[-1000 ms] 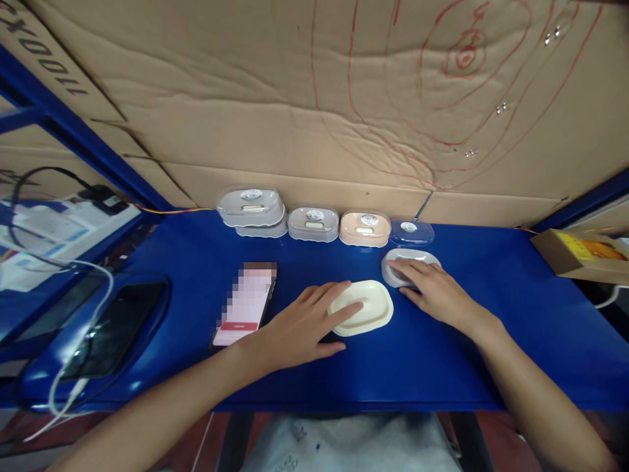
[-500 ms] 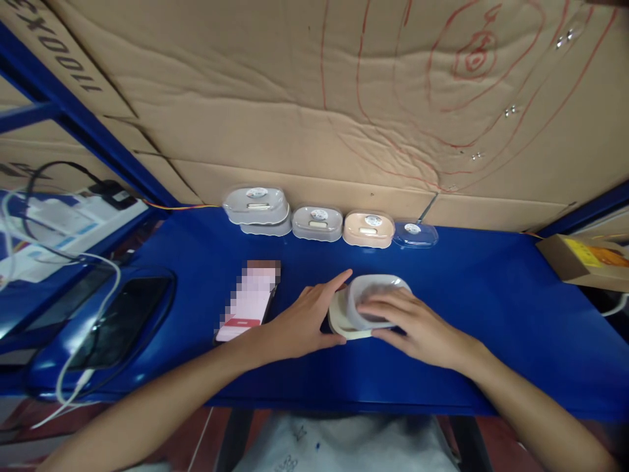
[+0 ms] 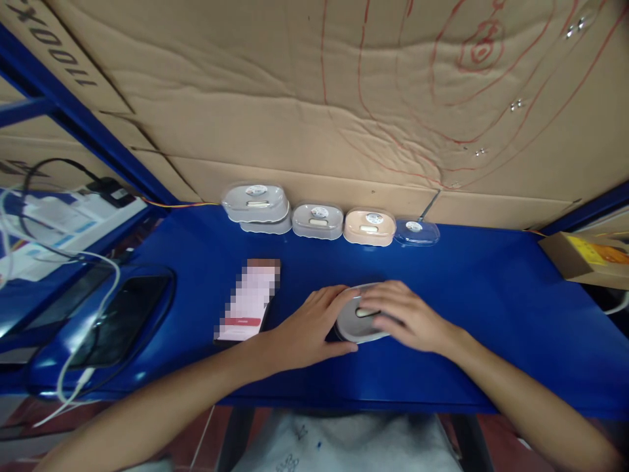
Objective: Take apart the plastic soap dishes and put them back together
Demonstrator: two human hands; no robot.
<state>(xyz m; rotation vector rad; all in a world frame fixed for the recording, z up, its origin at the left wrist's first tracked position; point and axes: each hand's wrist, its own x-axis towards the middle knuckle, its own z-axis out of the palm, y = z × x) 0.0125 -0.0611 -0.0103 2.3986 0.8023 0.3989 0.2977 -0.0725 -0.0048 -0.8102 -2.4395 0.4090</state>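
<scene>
A grey oval plastic box [image 3: 350, 321] with a small pale bar on its top lies flat on the blue table in front of me. My left hand [image 3: 319, 328] curves round its left side, thumb at the near edge and fingers at the far edge. Over the right part of the box is my right hand [image 3: 407, 318], its bent, slightly blurred fingers on the top and right rim. These fingers hide the box's right end.
Along the cardboard wall stand more oval boxes, grey [image 3: 318, 221] and peach [image 3: 369, 229], beside a clear lid [image 3: 417, 233]. A lit phone [image 3: 250, 298] lies left of my hands. Cables and a dark phone [image 3: 122, 321] are farther left; a cardboard box [image 3: 584, 259] stands right.
The tilted grey oval piece under my right hand now lies level, covering the cream piece beneath. My left hand has shifted slightly right and closed in around the side.
</scene>
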